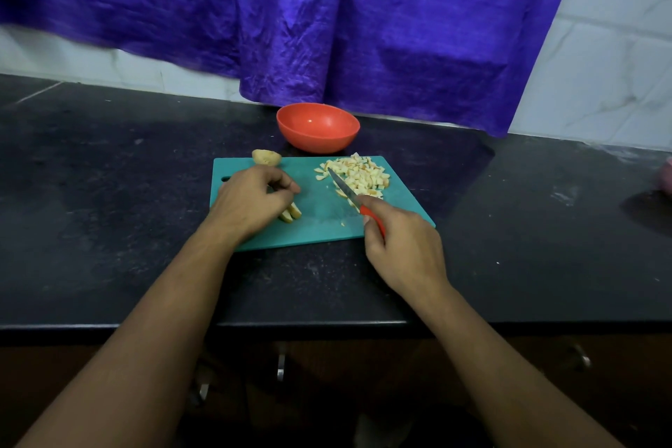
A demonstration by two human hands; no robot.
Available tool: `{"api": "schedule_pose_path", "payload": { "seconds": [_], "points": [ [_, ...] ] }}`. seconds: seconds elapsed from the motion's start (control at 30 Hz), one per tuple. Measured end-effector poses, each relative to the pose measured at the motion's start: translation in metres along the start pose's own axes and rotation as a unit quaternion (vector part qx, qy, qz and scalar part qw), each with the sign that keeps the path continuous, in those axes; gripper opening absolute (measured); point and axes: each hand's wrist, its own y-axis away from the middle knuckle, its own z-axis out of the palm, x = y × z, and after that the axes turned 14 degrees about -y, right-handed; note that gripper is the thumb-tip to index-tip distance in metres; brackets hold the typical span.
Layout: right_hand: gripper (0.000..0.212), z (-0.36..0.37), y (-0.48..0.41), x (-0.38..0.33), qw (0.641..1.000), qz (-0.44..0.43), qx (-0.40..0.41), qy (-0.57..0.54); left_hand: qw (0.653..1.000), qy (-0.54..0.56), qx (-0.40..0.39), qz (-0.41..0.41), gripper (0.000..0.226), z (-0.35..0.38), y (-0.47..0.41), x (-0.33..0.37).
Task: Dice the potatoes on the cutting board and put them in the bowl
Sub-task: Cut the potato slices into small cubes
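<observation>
Black stone counter (109, 193) from my remote seat, with a purple curtain (363, 29) hanging over white wall tiles (600, 65) behind it. Teal cutting board (320, 222) sits dead centre, and the red bowl (316, 142) is just off its far edge at 12 o'clock, nothing in it that I can see.

Left hand (251, 200) comes in from 7 o'clock, palm down on the 9 o'clock side of the board. Its fingers are curled tight with the thumb tucked in, pinning a few potato strips (292, 213) whose ends poke out at the near side.

Right hand (403, 244) reaches in from 5 o'clock and is wrapped round the red handle of a knife (343, 187), one fingertip up by the base of the blade. The blade points toward 11 o'clock, and its tip is against the pile of diced potato (363, 175) heaped at 1 o'clock on the board.

An uncut potato chunk (266, 157) rests at the board's 11 o'clock corner. Something pink (667, 180) peeks in at the 3 o'clock edge, too cropped to name.
</observation>
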Motion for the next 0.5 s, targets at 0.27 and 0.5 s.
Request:
{"api": "schedule_pose_path", "payload": {
  "seconds": [0.27, 0.5],
  "points": [
    [0.042, 0.001, 0.0, -0.001, 1.0, 0.0, -0.001, -0.001, 0.997, -0.062, 0.013, 0.042, 0.009, 0.008, -0.005, -0.003],
    [0.042, 0.0, 0.0, -0.002, 1.0, -0.004, -0.009, 0.004, 0.986, -0.13, 0.06, 0.08, 0.008, 0.015, -0.008, -0.006]
  ]
}}
